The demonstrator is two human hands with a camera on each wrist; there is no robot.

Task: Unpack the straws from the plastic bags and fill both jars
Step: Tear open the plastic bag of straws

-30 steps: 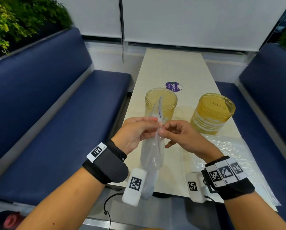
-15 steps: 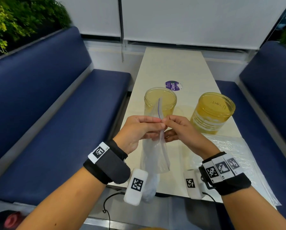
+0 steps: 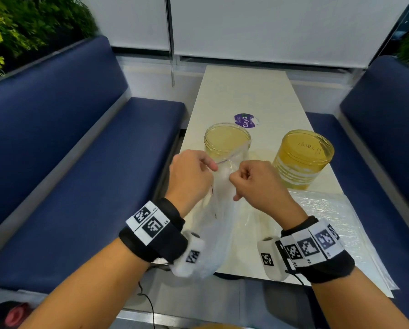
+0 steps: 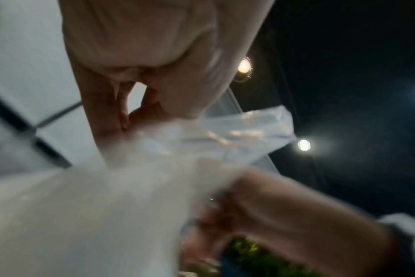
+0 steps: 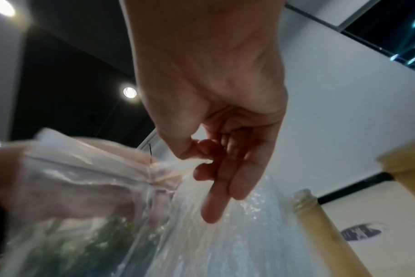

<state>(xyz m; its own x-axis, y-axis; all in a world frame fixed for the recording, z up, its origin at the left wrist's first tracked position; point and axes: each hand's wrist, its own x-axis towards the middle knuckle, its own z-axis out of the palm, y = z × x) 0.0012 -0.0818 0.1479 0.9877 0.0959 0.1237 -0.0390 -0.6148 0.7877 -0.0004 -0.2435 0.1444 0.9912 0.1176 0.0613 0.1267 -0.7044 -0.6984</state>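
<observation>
Head view, hands: the left hand (image 3: 191, 173) and the right hand (image 3: 255, 184) each pinch one side of the mouth of a clear, floppy plastic bag (image 3: 218, 217), fingers curled onto the film, the mouth spread between them.
Head view, bag: it hangs from the pinches over the near edge of the long cream table (image 3: 243, 91); straws inside cannot be made out.
Head view, jars: a translucent yellowish round jar (image 3: 226, 141) stands just behind the hands; a second, amber-tinted jar (image 3: 303, 157) stands to its right, apart from it.
Head view, table: more crinkled clear plastic wrap (image 3: 329, 210) lies near the right wrist; a purple round sticker (image 3: 245, 120) sits behind the jars.
Left wrist view: blurred; thumb and fingertips close on the bag's edge (image 4: 237, 131).
Right wrist view: thumb and forefinger nip the film (image 5: 192, 165), the other fingers loosely extended.
</observation>
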